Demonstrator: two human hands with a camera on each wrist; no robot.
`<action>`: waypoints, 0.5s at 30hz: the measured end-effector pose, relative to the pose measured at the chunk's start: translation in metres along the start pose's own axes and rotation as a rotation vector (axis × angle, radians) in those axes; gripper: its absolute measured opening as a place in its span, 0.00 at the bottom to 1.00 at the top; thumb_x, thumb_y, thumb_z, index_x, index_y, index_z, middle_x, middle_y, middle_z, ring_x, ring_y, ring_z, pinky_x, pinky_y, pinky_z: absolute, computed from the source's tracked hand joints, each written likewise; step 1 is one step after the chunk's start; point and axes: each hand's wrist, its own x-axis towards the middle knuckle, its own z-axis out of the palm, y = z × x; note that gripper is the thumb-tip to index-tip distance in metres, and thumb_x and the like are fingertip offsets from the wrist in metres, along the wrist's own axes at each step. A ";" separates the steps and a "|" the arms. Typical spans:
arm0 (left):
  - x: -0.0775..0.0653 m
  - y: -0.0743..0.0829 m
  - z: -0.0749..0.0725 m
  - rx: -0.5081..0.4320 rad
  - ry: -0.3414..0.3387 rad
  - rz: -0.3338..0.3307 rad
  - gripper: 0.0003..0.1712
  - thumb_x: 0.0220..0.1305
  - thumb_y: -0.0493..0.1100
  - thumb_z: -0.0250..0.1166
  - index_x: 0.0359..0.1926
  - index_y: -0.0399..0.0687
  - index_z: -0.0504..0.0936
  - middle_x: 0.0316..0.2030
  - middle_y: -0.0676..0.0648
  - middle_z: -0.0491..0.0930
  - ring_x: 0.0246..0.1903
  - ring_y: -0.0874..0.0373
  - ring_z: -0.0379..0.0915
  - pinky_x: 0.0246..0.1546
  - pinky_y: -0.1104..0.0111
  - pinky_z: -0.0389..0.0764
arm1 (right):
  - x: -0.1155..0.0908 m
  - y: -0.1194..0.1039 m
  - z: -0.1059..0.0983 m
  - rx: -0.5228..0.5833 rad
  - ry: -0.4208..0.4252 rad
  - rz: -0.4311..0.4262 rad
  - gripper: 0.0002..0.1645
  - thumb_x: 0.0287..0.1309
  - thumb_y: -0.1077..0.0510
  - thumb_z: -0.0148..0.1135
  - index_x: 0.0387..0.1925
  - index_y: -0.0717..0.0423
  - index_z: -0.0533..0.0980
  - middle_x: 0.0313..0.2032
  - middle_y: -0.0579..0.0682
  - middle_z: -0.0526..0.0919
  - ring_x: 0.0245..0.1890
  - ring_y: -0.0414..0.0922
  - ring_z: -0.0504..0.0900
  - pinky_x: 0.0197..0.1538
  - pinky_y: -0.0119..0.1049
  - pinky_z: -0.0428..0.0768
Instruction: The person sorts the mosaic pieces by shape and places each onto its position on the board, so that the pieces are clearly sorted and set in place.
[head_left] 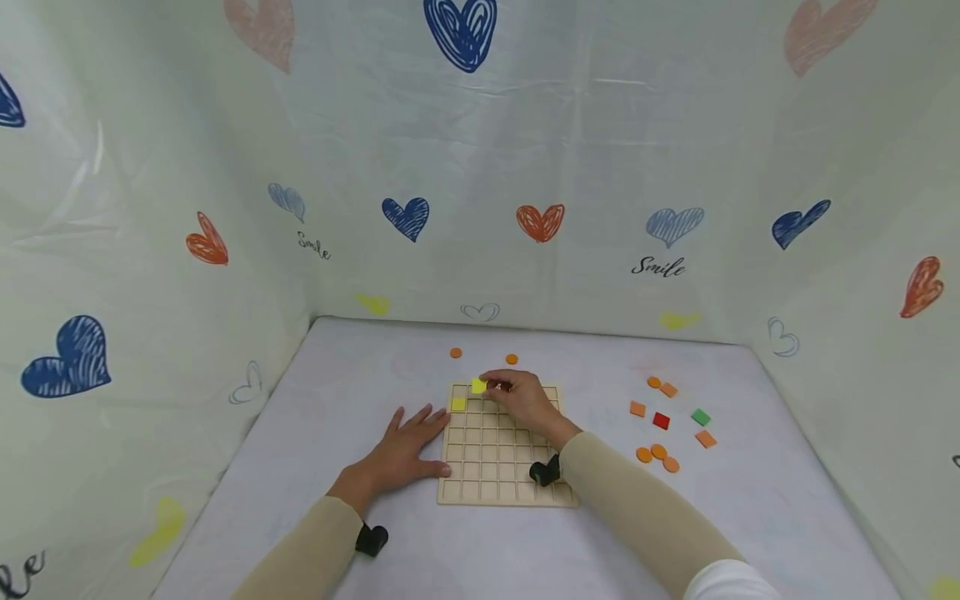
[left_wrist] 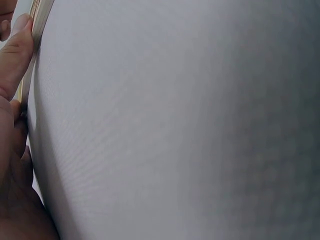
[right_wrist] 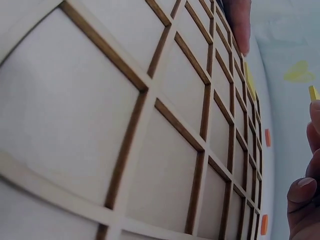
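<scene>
A wooden grid board (head_left: 487,458) lies flat on the white table. My right hand (head_left: 525,402) is over its far part and pinches a yellow square tile (head_left: 478,386) by one edge, above the far row of cells. In the right wrist view the yellow tile (right_wrist: 313,93) sticks out past the fingertips, raised off the board. A second yellow tile (head_left: 458,404) sits in a cell at the board's left side. My left hand (head_left: 401,454) lies spread at the left edge, its fingers and thumb touching the board. In the left wrist view the thumb (left_wrist: 17,55) rests against the board's edge.
Two orange discs (head_left: 512,359) lie beyond the board. To the right are scattered orange square tiles (head_left: 637,409), a red tile (head_left: 661,421), a green tile (head_left: 701,417) and several orange discs (head_left: 658,452). A heart-printed curtain (head_left: 480,167) surrounds the table.
</scene>
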 end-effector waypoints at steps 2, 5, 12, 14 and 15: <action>0.000 0.000 0.000 0.008 -0.002 0.000 0.57 0.62 0.72 0.70 0.83 0.56 0.59 0.82 0.54 0.59 0.84 0.50 0.43 0.84 0.43 0.31 | 0.000 0.002 0.001 -0.006 -0.015 0.010 0.16 0.68 0.60 0.70 0.56 0.51 0.87 0.41 0.46 0.87 0.34 0.40 0.77 0.37 0.30 0.78; 0.000 -0.001 0.000 0.012 -0.008 0.003 0.57 0.62 0.71 0.71 0.84 0.56 0.58 0.82 0.54 0.58 0.85 0.50 0.42 0.84 0.43 0.32 | 0.000 0.006 0.003 -0.010 -0.035 0.017 0.16 0.68 0.60 0.70 0.56 0.52 0.86 0.41 0.45 0.87 0.34 0.41 0.77 0.36 0.30 0.78; 0.001 -0.003 -0.001 0.053 -0.015 0.036 0.58 0.61 0.72 0.69 0.84 0.54 0.57 0.82 0.52 0.58 0.84 0.49 0.43 0.84 0.41 0.34 | 0.000 0.011 0.008 -0.055 -0.055 0.004 0.16 0.69 0.60 0.69 0.56 0.54 0.86 0.40 0.47 0.87 0.34 0.39 0.78 0.37 0.30 0.79; 0.001 -0.004 -0.001 0.061 -0.014 0.047 0.59 0.61 0.72 0.69 0.84 0.53 0.58 0.82 0.51 0.59 0.84 0.48 0.44 0.84 0.42 0.35 | 0.001 0.011 0.009 -0.074 -0.054 0.005 0.16 0.69 0.60 0.70 0.56 0.55 0.86 0.40 0.47 0.87 0.34 0.39 0.78 0.37 0.30 0.79; 0.001 -0.005 -0.001 0.059 -0.014 0.052 0.59 0.61 0.72 0.69 0.83 0.53 0.58 0.82 0.51 0.59 0.84 0.48 0.44 0.84 0.42 0.36 | 0.001 0.011 0.010 -0.081 -0.053 0.004 0.15 0.69 0.60 0.70 0.55 0.55 0.86 0.40 0.47 0.87 0.34 0.39 0.78 0.38 0.31 0.80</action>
